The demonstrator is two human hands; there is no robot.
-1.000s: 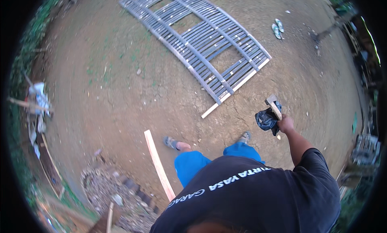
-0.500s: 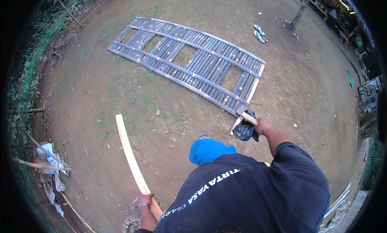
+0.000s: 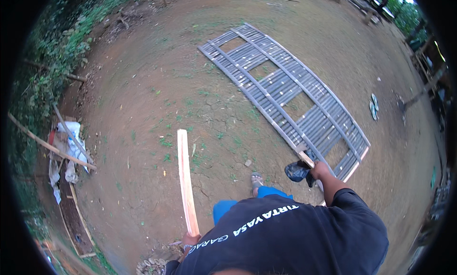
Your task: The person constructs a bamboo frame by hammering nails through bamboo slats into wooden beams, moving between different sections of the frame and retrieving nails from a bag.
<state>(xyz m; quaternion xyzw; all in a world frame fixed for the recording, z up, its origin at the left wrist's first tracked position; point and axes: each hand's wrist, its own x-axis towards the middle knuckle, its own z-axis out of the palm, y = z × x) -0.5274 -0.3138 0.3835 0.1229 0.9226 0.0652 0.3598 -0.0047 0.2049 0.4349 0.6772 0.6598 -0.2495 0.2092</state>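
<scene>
My left hand grips the lower end of a long pale wooden plank, which points ahead over the dirt. My right hand is closed round the pale handle of a wooden-handled tool with a dark head, hammer-like, though its exact kind is unclear. A crumpled black plastic bag hangs from the same hand. Just beyond the tool, a big bamboo panel with several rectangular gaps and long crosspieces lies on the ground. My left fingers are partly hidden by my arm and shirt.
My sandalled foot shows in front of my blue trousers. A pair of sandals lies right of the panel, near a post. On the left are poles, white sacking and a wood-edged bed beside greenery.
My view has swung left, so the panel and sandals appear farther right. The plank now stands straighter in view, and a foot has come forward. Both hands keep their holds.
</scene>
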